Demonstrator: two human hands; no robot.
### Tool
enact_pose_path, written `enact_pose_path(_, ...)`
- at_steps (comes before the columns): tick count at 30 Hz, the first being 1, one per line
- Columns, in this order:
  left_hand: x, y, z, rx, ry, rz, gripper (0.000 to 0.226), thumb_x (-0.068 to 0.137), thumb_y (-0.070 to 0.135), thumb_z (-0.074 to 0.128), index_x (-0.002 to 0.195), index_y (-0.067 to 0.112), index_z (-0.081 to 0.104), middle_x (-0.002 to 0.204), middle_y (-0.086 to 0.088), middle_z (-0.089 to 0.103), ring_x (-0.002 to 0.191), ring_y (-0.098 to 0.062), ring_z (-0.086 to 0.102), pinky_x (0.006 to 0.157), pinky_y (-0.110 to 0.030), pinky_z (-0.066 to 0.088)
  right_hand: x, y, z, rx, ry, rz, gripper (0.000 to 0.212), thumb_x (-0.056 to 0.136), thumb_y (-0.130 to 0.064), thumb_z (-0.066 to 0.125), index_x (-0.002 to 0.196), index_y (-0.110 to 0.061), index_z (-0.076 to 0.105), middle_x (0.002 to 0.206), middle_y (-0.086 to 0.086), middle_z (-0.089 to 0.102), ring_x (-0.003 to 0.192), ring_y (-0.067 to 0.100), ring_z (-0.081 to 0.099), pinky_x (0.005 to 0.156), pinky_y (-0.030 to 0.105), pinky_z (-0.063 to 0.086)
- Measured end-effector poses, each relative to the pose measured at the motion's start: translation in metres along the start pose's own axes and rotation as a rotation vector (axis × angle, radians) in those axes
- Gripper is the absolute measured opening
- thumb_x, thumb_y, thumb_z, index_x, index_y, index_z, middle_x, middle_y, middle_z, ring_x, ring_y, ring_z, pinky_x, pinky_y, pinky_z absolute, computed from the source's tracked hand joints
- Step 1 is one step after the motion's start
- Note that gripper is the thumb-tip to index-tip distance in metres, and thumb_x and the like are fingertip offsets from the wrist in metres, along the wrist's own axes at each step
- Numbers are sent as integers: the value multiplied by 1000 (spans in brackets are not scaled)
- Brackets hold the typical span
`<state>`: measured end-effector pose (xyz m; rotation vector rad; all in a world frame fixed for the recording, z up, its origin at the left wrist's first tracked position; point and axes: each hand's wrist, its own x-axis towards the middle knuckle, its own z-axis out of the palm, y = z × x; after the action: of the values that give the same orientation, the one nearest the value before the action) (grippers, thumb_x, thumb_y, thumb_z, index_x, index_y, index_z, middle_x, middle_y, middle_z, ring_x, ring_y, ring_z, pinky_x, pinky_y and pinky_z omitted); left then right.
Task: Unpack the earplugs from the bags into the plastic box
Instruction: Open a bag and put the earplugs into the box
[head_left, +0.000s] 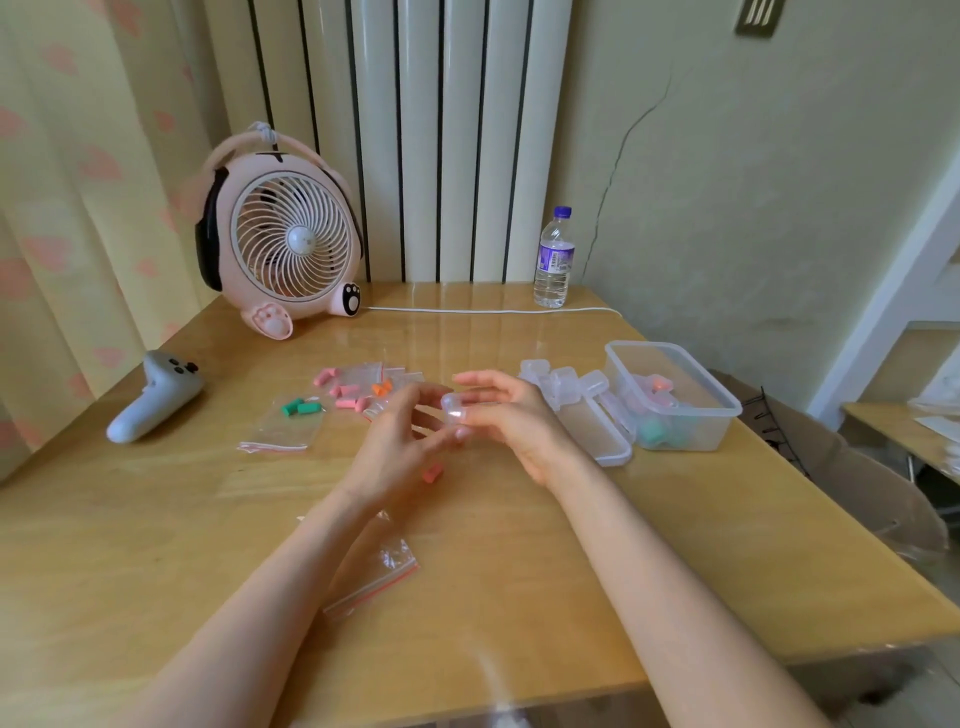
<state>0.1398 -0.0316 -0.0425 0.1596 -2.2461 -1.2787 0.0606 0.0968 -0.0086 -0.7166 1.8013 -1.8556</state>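
- Head view: both hands meet above the middle of the tabletop (208, 519), around one small clear case (454, 407).
- The right hand (511, 423) pinches the case between thumb and bent middle fingers, with the forefinger stretched out above it.
- The left hand (397, 444) is half curled, its thumb and fingertips pinching the case's left end.
- A loose pink earplug (432, 473) lies on the tabletop just under the left hand.
- Bags (358, 384) with pink and orange earplugs lie beyond the hands. A bag of green earplugs (300, 407) is to their left, and a flat bag (382, 569) lies under the left forearm (its contents unclear).
- The plastic box (722, 410) stands open at the right, holding cases with earplugs. Its lid (597, 436) and more clear cases (563, 384) lie beside it.
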Motion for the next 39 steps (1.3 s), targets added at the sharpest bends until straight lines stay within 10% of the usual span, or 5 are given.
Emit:
enact_pose_path(15, 3, -9, -3, 188, 84, 190, 37, 68, 24, 82, 91, 13, 56, 88, 0, 60, 80, -17, 56, 70, -29, 48, 0, 15, 1, 216, -111, 84, 31, 86, 2, 59, 118, 0, 57, 93, 18, 64, 73, 18, 65, 68, 24, 55)
enact_pose_path(21, 3, -4, -7, 149, 100, 214, 48, 64, 47, 68, 93, 10, 58, 91, -2, 63, 84, -16, 59, 76, -28, 49, 0, 16, 1, 247, -223, 103, 24, 89, -8, 60, 112, 1, 59, 89, 19, 66, 79, 27, 67, 77, 45, 58)
enact_pose_path(31, 5, -9, -3, 201, 89, 215, 43, 71, 12, 79, 108, 8, 58, 103, -4, 62, 90, -14, 57, 78, -24, 48, 0, 18, 4, 246, -144, 68, 22, 88, -9, 62, 109, -5, 61, 95, 13, 67, 75, 18, 65, 73, 27, 55)
enact_pose_path(39, 5, -12, -2, 248, 124, 240, 35, 72, 37, 72, 89, 13, 55, 89, 1, 57, 78, -4, 49, 65, -20, 38, 1, 20, 10, 207, -90, 75, 34, 83, 5, 61, 113, -12, 57, 100, 10, 64, 82, 15, 62, 78, 26, 51)
